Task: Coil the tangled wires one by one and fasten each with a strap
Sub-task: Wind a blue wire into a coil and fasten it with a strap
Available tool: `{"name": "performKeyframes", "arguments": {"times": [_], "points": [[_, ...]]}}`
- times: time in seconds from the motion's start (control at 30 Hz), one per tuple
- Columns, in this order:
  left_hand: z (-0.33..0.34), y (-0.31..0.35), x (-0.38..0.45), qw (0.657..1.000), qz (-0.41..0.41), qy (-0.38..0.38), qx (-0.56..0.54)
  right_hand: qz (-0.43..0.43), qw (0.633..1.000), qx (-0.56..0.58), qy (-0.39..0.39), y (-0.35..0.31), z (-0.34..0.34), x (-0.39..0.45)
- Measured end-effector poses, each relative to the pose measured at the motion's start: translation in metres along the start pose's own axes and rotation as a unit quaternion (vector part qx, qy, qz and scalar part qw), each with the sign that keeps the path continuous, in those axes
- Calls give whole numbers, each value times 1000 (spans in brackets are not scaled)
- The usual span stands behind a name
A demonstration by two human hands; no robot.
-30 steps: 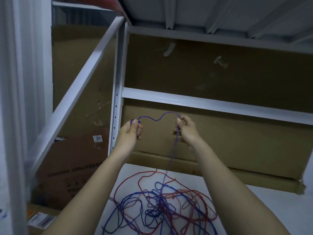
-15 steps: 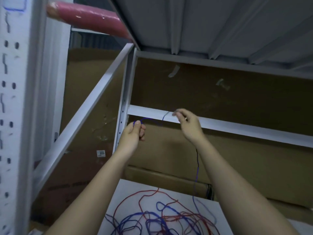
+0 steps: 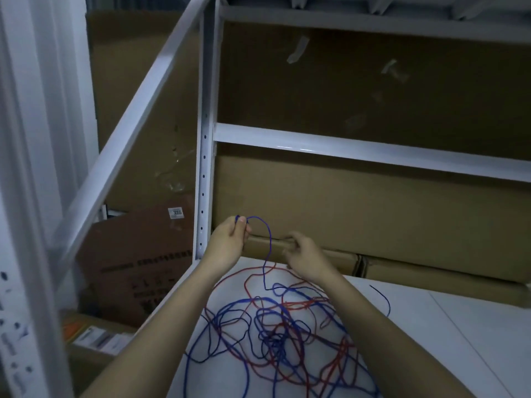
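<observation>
Left hand pinches blue wire, first loop formed; right hand has dropped lower, curled, grip unclear. Wire trails into tangle on shelf. Coiling barely begun.

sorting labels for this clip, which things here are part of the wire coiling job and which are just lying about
Part of the job:
- blue wire, pinched in the left hand
- right hand, beside the hanging strand
- tangle of red and blue wires on the white shelf

Just lying about:
- cardboard boxes behind
- labelled box outside the rack
- rack upright
</observation>
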State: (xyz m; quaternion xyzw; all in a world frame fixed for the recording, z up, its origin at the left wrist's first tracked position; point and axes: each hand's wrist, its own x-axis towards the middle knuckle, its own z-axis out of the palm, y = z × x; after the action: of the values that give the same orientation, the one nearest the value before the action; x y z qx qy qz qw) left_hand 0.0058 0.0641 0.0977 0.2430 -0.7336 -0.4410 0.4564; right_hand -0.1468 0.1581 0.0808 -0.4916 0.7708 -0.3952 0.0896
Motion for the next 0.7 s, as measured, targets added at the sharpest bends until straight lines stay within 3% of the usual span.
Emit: {"name": "performKeyframes", "arguments": {"times": [0.13, 0.23, 0.43, 0.7], "points": [[9, -16, -12, 1000, -12, -18, -4, -49, 984, 161, -62, -17, 17, -31], [12, -28, -19, 999, -28, -14, -8, -37, 968, 238, -63, -16, 35, -48], [5, -46, -29, 996, -71, -42, -43, -66, 985, 155, 45, 1, 57, -58], [-11, -29, -61, 949, -119, -194, -218, -111, 966, 139, 185, 0, 35, -30]]}}
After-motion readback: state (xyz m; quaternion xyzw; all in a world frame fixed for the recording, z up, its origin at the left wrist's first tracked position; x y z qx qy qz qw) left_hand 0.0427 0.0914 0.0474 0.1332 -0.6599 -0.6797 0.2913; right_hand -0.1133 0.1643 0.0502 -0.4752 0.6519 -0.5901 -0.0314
